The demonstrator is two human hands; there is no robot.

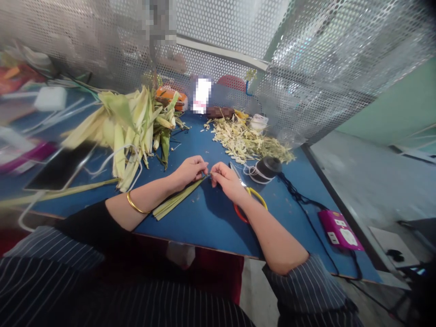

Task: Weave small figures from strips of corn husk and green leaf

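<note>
A folded strip of green corn husk (177, 200) slants from the table's front up to my fingertips. My left hand (190, 170) pinches its narrow upper end. Close beside it, my right hand (225, 179) is closed in a pinch at the same tip; whether it grips the husk or a thin thread there is too small to make out. Under my right wrist lie scissors (255, 196) with red and yellow handles, their blades pointing away. Just beyond is a dark spool (269, 168) wound with white string.
Whole corn husks (126, 122) are heaped at the left, by a dark tablet-like panel (61, 168). Shredded husk pieces (241, 136) pile at the back right. A purple power strip (340, 230) with black cords sits near the right edge. Perforated sheeting (218, 50) stands behind the blue table (204, 231).
</note>
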